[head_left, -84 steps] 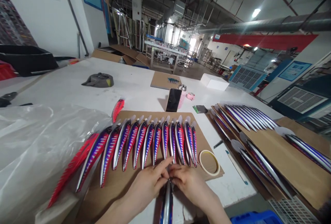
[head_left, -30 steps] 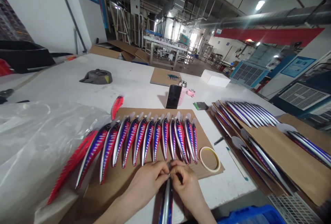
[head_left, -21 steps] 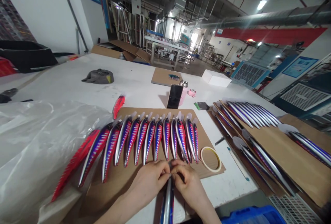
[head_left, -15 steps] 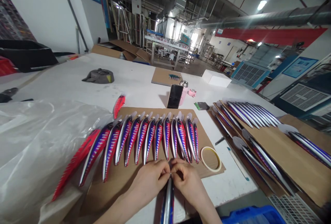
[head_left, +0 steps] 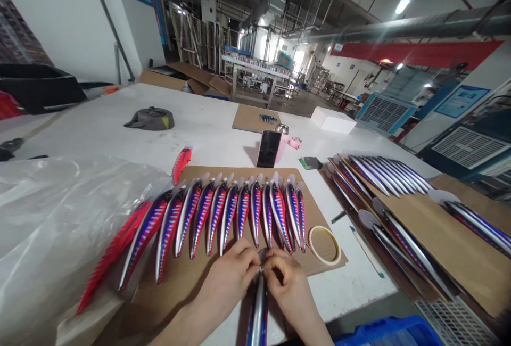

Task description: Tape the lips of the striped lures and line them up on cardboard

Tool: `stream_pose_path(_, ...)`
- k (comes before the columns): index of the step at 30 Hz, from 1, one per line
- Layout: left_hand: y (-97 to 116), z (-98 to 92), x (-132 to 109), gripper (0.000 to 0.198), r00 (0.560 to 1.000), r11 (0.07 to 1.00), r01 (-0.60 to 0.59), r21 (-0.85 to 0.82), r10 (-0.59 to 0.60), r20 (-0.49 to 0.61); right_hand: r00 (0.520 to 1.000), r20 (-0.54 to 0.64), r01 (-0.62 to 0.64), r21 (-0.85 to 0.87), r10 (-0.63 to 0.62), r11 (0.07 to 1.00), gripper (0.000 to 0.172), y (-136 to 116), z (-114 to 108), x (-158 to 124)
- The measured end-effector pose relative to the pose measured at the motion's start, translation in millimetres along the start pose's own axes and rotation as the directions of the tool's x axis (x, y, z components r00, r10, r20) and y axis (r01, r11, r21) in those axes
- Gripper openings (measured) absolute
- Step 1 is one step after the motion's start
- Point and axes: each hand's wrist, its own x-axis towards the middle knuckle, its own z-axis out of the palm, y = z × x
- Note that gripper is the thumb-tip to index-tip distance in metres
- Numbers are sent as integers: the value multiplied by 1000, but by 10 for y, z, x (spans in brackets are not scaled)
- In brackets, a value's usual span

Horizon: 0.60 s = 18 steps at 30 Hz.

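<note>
A silver fishing lure [head_left: 258,309] with blue and red edges points away from me at the table's front edge. At its far end, by the clear lip, my left hand [head_left: 230,276] pinches with thumb and forefinger. My right hand [head_left: 290,282] pinches at that same spot, fingertips nearly touching the left ones. Any small piece between the fingertips is too tiny to make out. Just beyond, a row of purple, red and silver lures [head_left: 217,207] lies on a cardboard sheet [head_left: 175,303]. A roll of masking tape [head_left: 311,245] rests right of my right hand.
Plastic sheeting [head_left: 80,218] covers the left side. Stacked cardboard [head_left: 423,234] with more lures stands at right. A phone [head_left: 269,149] leans on a pink bottle [head_left: 282,143] behind the row. A cap [head_left: 150,118] lies farther back; a blue crate [head_left: 391,331] sits below right.
My left hand's knuckles have risen slightly, and more of the lure's lip shows between the hands. Both hands stay at the lure's far end. The view has shifted a little.
</note>
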Motion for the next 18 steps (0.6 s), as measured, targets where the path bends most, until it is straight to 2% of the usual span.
stream_pose_path(4,19,-53,-4,19,997,998,-23,-59,27,71,1000,-17,-8,3,9,1000,21,-2,4,-9)
stream_pose_path(8,41,-45,11,16,998,999,29,-25,-28,54,1000,11,-27,-3,27,1000,21,23,9,-28)
stream_pose_path(12,61,-25,10,15,998,999,35,5,-35,50,994,25,-106,-53,107,993,18,63,-2,-47)
stream_pose_path(16,78,-37,-1,15,998,999,26,30,-27,55,988,114,-99,-85,108,991,46,58,-54,-15)
stream_pose_path(18,85,-42,-2,14,998,999,26,41,-29,58,980,167,-100,-66,110,993,35,35,-83,16)
